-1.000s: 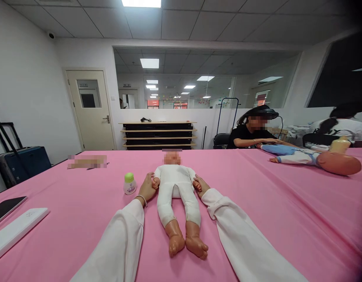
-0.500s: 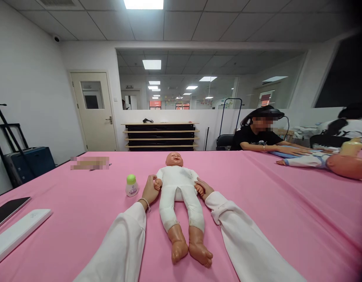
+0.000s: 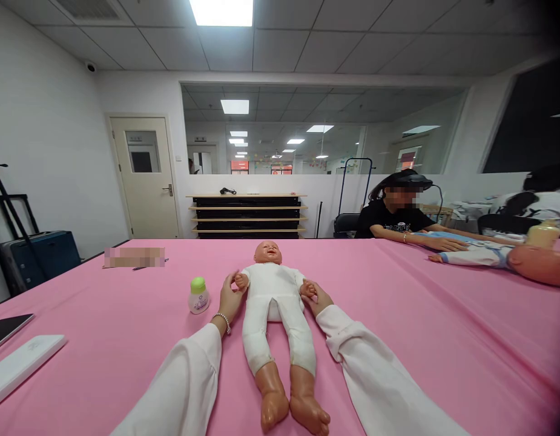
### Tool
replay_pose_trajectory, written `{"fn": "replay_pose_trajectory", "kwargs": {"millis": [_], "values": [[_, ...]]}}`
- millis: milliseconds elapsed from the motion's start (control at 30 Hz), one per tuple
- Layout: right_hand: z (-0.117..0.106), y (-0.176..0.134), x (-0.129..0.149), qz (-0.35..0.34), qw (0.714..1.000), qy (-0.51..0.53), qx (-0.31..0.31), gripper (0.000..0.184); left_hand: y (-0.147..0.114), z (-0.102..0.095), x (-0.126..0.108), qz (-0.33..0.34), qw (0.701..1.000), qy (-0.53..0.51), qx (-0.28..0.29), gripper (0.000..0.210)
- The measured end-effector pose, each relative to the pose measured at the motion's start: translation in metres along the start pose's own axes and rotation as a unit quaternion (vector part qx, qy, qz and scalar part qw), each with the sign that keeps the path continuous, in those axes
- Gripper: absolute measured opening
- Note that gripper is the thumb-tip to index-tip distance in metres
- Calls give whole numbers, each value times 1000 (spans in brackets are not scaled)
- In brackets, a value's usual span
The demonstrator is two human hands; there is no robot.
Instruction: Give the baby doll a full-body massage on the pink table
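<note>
A baby doll [image 3: 273,284] with a soft white cloth body lies face up on the pink-covered table, its head away from me and its bare feet towards me. My left hand [image 3: 231,298] is closed around the doll's hand [image 3: 241,280] on the left side. On the right side, my right hand [image 3: 321,297] grips the other doll hand [image 3: 308,288], with the fingers partly hidden beneath it. Just left of my left hand stands a small bottle [image 3: 198,297] with a green cap.
The pink tablecloth [image 3: 398,339] has a fold on the right. A white power bank [image 3: 28,366] and a dark phone [image 3: 7,330] lie at the left. A blurred item [image 3: 134,257] sits farther back. Across the table, a person [image 3: 393,212] handles another doll [image 3: 540,264].
Both my hands have lifted the doll's hands slightly up and outward from its sides. The view has tilted up a little. The other person's arms have shifted over their doll.
</note>
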State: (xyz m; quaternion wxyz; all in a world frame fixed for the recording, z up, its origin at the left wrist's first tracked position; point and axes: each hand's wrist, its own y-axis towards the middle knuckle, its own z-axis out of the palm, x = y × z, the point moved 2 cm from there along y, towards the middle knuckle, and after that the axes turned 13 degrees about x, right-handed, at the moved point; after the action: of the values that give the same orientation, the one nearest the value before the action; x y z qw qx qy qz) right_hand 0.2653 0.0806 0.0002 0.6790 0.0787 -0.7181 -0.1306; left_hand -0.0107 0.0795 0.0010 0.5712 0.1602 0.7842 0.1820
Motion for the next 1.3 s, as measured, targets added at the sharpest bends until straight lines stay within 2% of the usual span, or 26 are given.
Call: {"fn": "replay_pose_trajectory", "kwargs": {"millis": [67,133,267,333,400,433,500,600,733,900,1000,1067,1167,1300], "values": [[-4,-2,1,-33,997,-60,-28,48,4,-1,0,-15,1000,-15,-18,58],[-4,-1,1,-49,989,-125,-56,59,9,-2,1,-26,999,-12,-41,64],[7,11,3,-42,977,-195,-77,62,22,-2,3,-34,994,35,-97,50],[15,20,8,-87,972,-200,-85,59,31,1,3,-28,988,77,-129,47],[24,30,12,-128,968,-194,-96,56,40,7,2,-18,982,117,-150,52],[27,35,14,-127,968,-191,-104,55,45,10,1,-21,979,133,-152,57],[31,47,15,-92,969,-194,-122,56,54,18,2,-44,978,154,-134,66],[33,63,12,-39,966,-218,-134,57,69,28,7,-55,981,173,-74,72],[29,76,0,-46,958,-241,-149,52,84,35,22,-3,972,233,-31,64],[26,80,-10,-93,950,-259,-147,47,90,41,35,-12,958,286,-13,55],[25,81,-12,-58,943,-303,-126,47,91,40,36,10,963,268,5,56],[23,83,-14,-27,938,-327,-112,50,91,38,38,-11,963,267,24,58],[20,84,-18,7,928,-360,-98,52,90,32,42,-86,955,281,36,56],[18,85,-19,-11,917,-392,-76,52,88,28,41,-131,946,295,31,51]]}}
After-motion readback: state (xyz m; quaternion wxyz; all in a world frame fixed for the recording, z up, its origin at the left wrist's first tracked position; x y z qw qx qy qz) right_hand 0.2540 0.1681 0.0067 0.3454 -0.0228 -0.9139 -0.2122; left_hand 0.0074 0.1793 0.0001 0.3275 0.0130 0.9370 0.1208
